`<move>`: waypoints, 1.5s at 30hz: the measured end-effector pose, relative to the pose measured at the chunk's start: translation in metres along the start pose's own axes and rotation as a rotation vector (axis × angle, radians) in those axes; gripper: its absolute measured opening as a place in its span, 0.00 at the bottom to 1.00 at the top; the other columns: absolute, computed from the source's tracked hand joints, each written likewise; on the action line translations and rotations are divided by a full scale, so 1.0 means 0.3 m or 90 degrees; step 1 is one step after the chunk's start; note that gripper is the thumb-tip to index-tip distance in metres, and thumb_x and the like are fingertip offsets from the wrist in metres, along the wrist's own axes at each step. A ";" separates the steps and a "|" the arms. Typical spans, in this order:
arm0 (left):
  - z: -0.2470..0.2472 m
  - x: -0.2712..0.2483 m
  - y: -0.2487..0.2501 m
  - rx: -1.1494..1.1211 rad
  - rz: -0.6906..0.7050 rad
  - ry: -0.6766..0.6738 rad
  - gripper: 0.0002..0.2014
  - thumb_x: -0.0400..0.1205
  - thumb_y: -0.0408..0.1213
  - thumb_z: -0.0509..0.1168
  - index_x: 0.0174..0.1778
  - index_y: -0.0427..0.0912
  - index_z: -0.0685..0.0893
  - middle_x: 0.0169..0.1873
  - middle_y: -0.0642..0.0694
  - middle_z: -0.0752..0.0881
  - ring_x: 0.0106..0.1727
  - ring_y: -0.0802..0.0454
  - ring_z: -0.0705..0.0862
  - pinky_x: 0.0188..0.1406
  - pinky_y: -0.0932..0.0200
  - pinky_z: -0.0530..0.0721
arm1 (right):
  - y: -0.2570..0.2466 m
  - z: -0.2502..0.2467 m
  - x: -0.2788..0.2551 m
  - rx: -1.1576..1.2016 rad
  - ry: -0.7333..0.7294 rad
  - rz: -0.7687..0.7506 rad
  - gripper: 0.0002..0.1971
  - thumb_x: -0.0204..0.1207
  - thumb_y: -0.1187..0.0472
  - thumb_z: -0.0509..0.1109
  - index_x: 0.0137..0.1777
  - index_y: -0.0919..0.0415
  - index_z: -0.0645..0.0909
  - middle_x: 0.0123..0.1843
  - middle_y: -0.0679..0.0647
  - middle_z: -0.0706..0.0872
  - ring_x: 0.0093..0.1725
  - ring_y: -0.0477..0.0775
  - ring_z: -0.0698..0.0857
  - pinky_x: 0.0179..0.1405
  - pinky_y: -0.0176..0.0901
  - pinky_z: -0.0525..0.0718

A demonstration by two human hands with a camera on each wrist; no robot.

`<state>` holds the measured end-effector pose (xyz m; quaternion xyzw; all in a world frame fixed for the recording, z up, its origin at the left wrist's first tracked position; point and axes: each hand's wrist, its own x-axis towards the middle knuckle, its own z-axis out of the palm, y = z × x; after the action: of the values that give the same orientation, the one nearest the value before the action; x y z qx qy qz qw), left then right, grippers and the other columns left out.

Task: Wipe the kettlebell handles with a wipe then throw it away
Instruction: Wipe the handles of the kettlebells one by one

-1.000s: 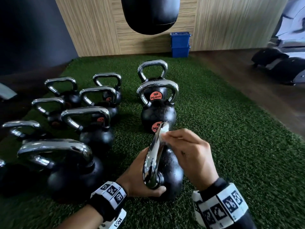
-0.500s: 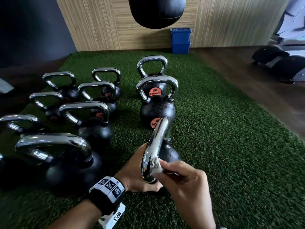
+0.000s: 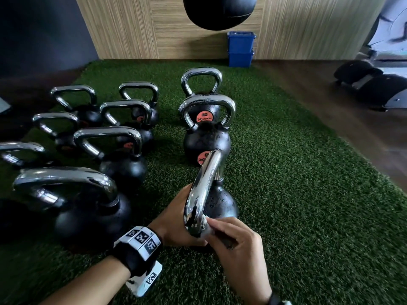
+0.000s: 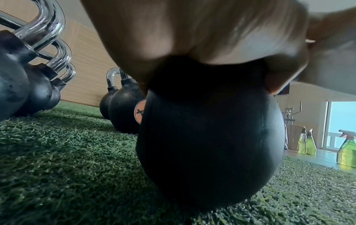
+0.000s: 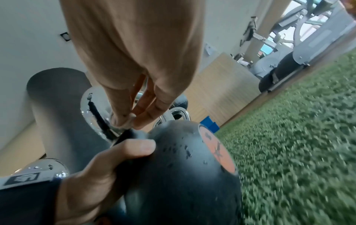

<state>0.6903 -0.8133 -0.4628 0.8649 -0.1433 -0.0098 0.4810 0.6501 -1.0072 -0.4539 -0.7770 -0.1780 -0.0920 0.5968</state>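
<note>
The nearest kettlebell [image 3: 222, 203] stands on the turf, black with a chrome handle [image 3: 204, 186] seen edge on. My left hand [image 3: 176, 219] grips its body from the left, the thumb [image 5: 134, 146] lying on the black shell. My right hand [image 3: 220, 230] pinches a small white wipe [image 3: 207, 228] against the near, lower end of the handle. In the right wrist view the fingertips [image 5: 125, 120] pinch the wipe [image 5: 123, 124] beside the chrome handle [image 5: 92, 109]. The left wrist view is filled by the palm [image 4: 192, 38] and the kettlebell [image 4: 210, 144].
Several more chrome-handled kettlebells [image 3: 88, 194] crowd the turf to the left, and two [image 3: 207, 133] stand in line straight ahead. A blue bin [image 3: 241, 49] sits against the wooden wall under a hanging black bag [image 3: 220, 12]. Green spray bottles [image 4: 346, 149] stand on the wooden floor beyond the turf.
My right hand slid the wipe from the far top end of the handle down to its near lower end. The left hand kept its hold on the kettlebell.
</note>
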 end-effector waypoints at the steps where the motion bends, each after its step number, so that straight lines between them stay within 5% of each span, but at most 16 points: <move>1: -0.002 -0.003 0.004 0.013 -0.007 0.002 0.41 0.53 0.59 0.78 0.61 0.65 0.69 0.58 0.66 0.78 0.62 0.71 0.79 0.66 0.74 0.77 | -0.002 -0.015 0.016 -0.013 -0.037 -0.007 0.12 0.74 0.54 0.80 0.57 0.49 0.92 0.51 0.36 0.91 0.49 0.39 0.90 0.46 0.32 0.89; 5: -0.004 0.013 0.026 0.030 0.008 -0.043 0.36 0.60 0.51 0.78 0.61 0.86 0.74 0.52 0.78 0.85 0.57 0.75 0.84 0.60 0.76 0.79 | -0.008 -0.069 0.125 -0.122 -0.237 -0.049 0.12 0.82 0.58 0.73 0.64 0.46 0.88 0.56 0.36 0.84 0.52 0.38 0.85 0.48 0.31 0.86; 8: -0.004 0.026 0.033 0.069 0.025 -0.066 0.28 0.67 0.43 0.79 0.55 0.79 0.80 0.49 0.76 0.87 0.54 0.70 0.86 0.62 0.67 0.83 | -0.015 -0.082 0.204 -0.185 -0.341 -0.056 0.13 0.82 0.65 0.72 0.60 0.47 0.89 0.55 0.39 0.82 0.51 0.37 0.82 0.48 0.28 0.82; 11: 0.002 0.020 0.019 0.044 0.016 -0.064 0.24 0.69 0.40 0.80 0.55 0.69 0.83 0.49 0.62 0.90 0.55 0.57 0.90 0.65 0.46 0.88 | -0.031 -0.086 0.247 -0.188 -0.400 -0.056 0.08 0.82 0.64 0.71 0.55 0.58 0.91 0.55 0.42 0.83 0.51 0.39 0.84 0.47 0.29 0.81; 13: 0.005 0.017 0.006 0.033 0.006 -0.047 0.26 0.67 0.43 0.81 0.58 0.65 0.81 0.50 0.57 0.89 0.56 0.53 0.89 0.66 0.46 0.88 | -0.046 -0.096 0.272 -0.117 -0.441 -0.028 0.06 0.81 0.62 0.73 0.54 0.59 0.91 0.56 0.43 0.85 0.53 0.43 0.86 0.51 0.37 0.87; 16: -0.001 0.013 0.019 0.057 0.006 -0.017 0.35 0.65 0.46 0.83 0.66 0.68 0.75 0.50 0.68 0.86 0.56 0.59 0.86 0.64 0.58 0.83 | -0.059 -0.101 0.305 -0.058 -0.501 -0.016 0.08 0.82 0.63 0.73 0.57 0.59 0.90 0.60 0.48 0.86 0.60 0.49 0.87 0.61 0.51 0.87; 18: 0.000 0.021 0.025 0.094 0.042 -0.020 0.37 0.68 0.41 0.83 0.70 0.70 0.77 0.57 0.65 0.88 0.62 0.56 0.87 0.70 0.49 0.82 | -0.052 -0.090 0.319 -0.095 -0.523 -0.033 0.08 0.82 0.65 0.72 0.58 0.59 0.90 0.61 0.48 0.86 0.61 0.49 0.86 0.63 0.52 0.86; 20: -0.001 0.034 0.020 0.071 0.049 -0.015 0.40 0.70 0.38 0.83 0.77 0.59 0.75 0.68 0.52 0.86 0.70 0.45 0.84 0.75 0.38 0.79 | -0.041 -0.081 0.328 -0.120 -0.528 -0.050 0.09 0.81 0.66 0.72 0.58 0.58 0.90 0.60 0.46 0.86 0.60 0.46 0.86 0.62 0.50 0.87; 23: 0.006 0.030 0.008 0.051 0.043 -0.001 0.42 0.68 0.38 0.83 0.77 0.56 0.73 0.67 0.42 0.85 0.70 0.39 0.84 0.74 0.34 0.79 | -0.037 -0.081 0.333 0.007 -0.542 -0.025 0.08 0.81 0.65 0.73 0.55 0.56 0.91 0.58 0.46 0.90 0.59 0.46 0.88 0.62 0.44 0.86; 26: 0.009 0.024 -0.010 0.043 0.006 -0.003 0.49 0.60 0.53 0.83 0.78 0.46 0.74 0.71 0.44 0.82 0.72 0.41 0.82 0.77 0.38 0.78 | -0.013 -0.075 0.322 0.169 -0.530 0.028 0.08 0.81 0.71 0.71 0.58 0.69 0.88 0.57 0.65 0.90 0.57 0.67 0.89 0.65 0.62 0.85; 28: 0.010 0.031 -0.021 -0.003 0.015 -0.018 0.49 0.61 0.47 0.84 0.80 0.41 0.73 0.73 0.47 0.81 0.74 0.44 0.82 0.75 0.37 0.80 | 0.007 -0.066 0.306 0.333 -0.523 0.091 0.11 0.81 0.74 0.70 0.60 0.81 0.81 0.58 0.81 0.85 0.54 0.73 0.86 0.63 0.65 0.83; 33: 0.011 0.015 -0.019 0.002 0.038 0.015 0.45 0.59 0.52 0.83 0.70 0.69 0.66 0.58 0.73 0.78 0.64 0.60 0.81 0.62 0.71 0.80 | 0.047 -0.032 0.297 0.611 -0.412 0.239 0.17 0.82 0.75 0.66 0.64 0.90 0.73 0.59 0.77 0.77 0.47 0.62 0.82 0.51 0.48 0.86; 34: 0.012 0.018 -0.017 -0.004 0.056 0.012 0.43 0.62 0.48 0.83 0.69 0.73 0.69 0.54 0.72 0.80 0.59 0.62 0.82 0.61 0.65 0.83 | 0.053 -0.029 0.297 0.634 -0.405 0.253 0.17 0.82 0.75 0.66 0.63 0.90 0.72 0.58 0.77 0.77 0.45 0.60 0.82 0.49 0.45 0.86; 37: 0.003 0.025 0.002 -0.034 0.081 0.018 0.41 0.66 0.38 0.84 0.76 0.56 0.76 0.52 0.62 0.83 0.56 0.55 0.85 0.65 0.40 0.87 | 0.054 -0.023 0.295 0.659 -0.430 0.277 0.15 0.80 0.74 0.68 0.63 0.83 0.79 0.51 0.71 0.86 0.42 0.57 0.87 0.47 0.45 0.88; 41: -0.001 0.022 0.013 -0.015 0.106 0.066 0.43 0.65 0.44 0.84 0.72 0.76 0.72 0.61 0.59 0.86 0.64 0.53 0.87 0.69 0.43 0.86 | 0.038 -0.009 0.326 0.701 -0.334 0.299 0.16 0.73 0.76 0.72 0.62 0.78 0.82 0.53 0.70 0.88 0.49 0.60 0.90 0.56 0.46 0.89; 45: 0.002 0.023 0.003 0.008 0.093 0.087 0.47 0.63 0.47 0.85 0.73 0.81 0.67 0.67 0.49 0.84 0.70 0.47 0.84 0.74 0.42 0.81 | 0.037 0.009 0.336 0.685 -0.224 0.295 0.22 0.66 0.80 0.73 0.62 0.77 0.79 0.52 0.73 0.85 0.44 0.61 0.91 0.49 0.48 0.93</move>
<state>0.6967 -0.8160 -0.4616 0.8538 -0.1729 0.0850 0.4837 0.7469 -0.9902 -0.4286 -0.3887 -0.1217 0.2724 0.8717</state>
